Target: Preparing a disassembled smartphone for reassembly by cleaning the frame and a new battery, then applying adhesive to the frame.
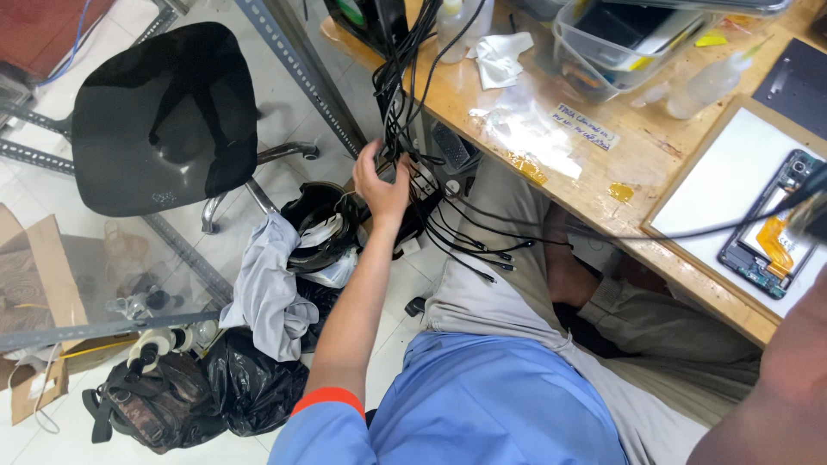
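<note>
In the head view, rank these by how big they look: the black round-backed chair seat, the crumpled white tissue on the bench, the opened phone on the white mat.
1. Black moulded chair seat, by far the largest.
2. Opened phone with orange flex cable.
3. Crumpled white tissue; close to the phone in apparent size, so this order is unsure.

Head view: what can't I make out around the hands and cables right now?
- Right hand: blurred, cut off by the frame's right edge; its grip is unclear.
- Left hand: fingertips buried in the black cables.
- Cable tops: cut off by the top edge.
- Opened phone: parts too small.
</note>
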